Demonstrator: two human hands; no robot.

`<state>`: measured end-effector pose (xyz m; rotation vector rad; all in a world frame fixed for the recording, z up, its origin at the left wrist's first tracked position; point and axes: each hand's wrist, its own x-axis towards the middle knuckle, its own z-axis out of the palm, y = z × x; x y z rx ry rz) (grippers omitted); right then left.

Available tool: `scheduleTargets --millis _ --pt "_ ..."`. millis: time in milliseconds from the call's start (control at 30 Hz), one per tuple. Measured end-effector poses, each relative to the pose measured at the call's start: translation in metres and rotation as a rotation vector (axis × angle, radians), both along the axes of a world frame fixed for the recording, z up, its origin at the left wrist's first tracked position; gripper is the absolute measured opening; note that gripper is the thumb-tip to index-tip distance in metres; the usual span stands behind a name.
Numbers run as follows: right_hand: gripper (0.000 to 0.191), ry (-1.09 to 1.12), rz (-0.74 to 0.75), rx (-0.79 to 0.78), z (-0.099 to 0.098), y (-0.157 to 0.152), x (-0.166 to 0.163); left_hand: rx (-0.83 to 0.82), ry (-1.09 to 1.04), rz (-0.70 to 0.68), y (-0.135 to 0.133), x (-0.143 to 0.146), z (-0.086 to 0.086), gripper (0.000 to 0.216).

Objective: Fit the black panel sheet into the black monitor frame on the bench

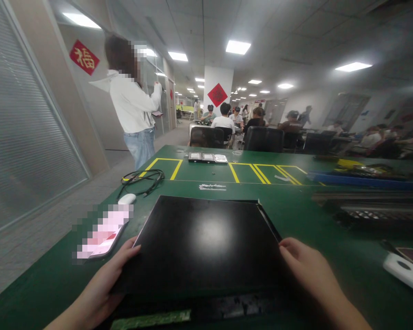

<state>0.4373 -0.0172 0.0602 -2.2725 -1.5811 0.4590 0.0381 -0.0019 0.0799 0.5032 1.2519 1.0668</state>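
A wide black flat panel (179, 247) with a smooth face lies in front of me over the green table, a light mirrored in its middle. My left hand (113, 272) grips its left edge, thumb on top. At the opposite edge, my right hand (301, 259) is closed on the panel, with the fingers hidden below. Along the near side runs a dark strip with a green piece (151, 319), partly cut off by the frame. What supports the panel underneath is hidden. Left of it lie a pink-lit phone (106, 236) and a white rounded object (127, 199) like a mouse.
A black cable (146, 181) lies coiled at the left edge of the green table (192, 172). Three silver boxy units (208, 157) sit at the back. Rightward are a blue tray (365, 179) and a white device (404, 272). A person (132, 101) stands beyond the left edge.
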Motion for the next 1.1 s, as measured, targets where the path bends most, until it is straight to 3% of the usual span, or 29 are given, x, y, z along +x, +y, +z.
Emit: scheduleTargets --millis 333,1100 --pt "0.028 0.013 0.003 0.026 -0.001 0.0 0.0 -0.01 0.049 -0.002 -0.007 0.005 0.013 0.061" --pt "0.027 0.014 0.005 0.053 -0.002 0.0 0.001 -0.02 0.028 -0.05 -0.003 -0.001 0.004 0.073"
